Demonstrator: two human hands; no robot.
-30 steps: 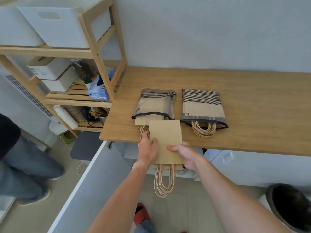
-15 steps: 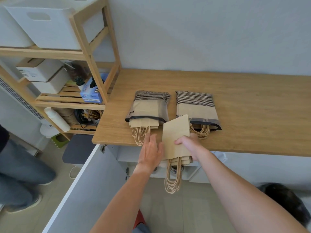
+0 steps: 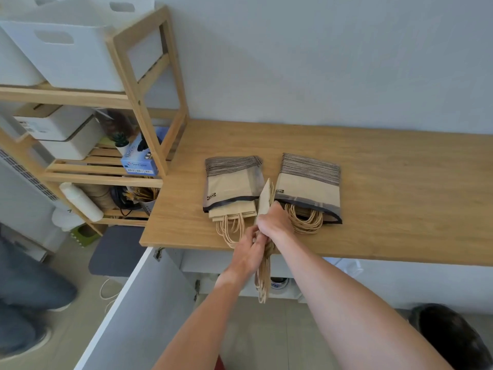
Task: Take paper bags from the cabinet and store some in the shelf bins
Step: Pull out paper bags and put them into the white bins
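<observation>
Both hands are close together over the front edge of the wooden counter (image 3: 373, 166), and both are closed on the same small stack of brown paper bags (image 3: 264, 201). The right hand (image 3: 276, 222) squeezes the flat paper part, and the left hand (image 3: 246, 252) grips just below it, where the twisted paper rope handles (image 3: 262, 279) hang down past the counter edge. The stack is turned on its side, so only its thin edge shows. Half a second ago its flat brown face was turned up and the left hand lay open beside it; now that hand has closed on it. Two see-through plastic packs lie flat on the smooth, light wood. The left pack (image 3: 230, 182) has a few bags sliding out of its open end, with looped handles spilling toward the edge. The right pack (image 3: 309, 188) is fuller, with dark stripes at its far end and a curl of handles at its mouth. To the left stands a wooden shelf (image 3: 138, 84) with boxy white plastic bins (image 3: 69, 54) on top. The white cabinet door (image 3: 138, 311) below hangs open.
</observation>
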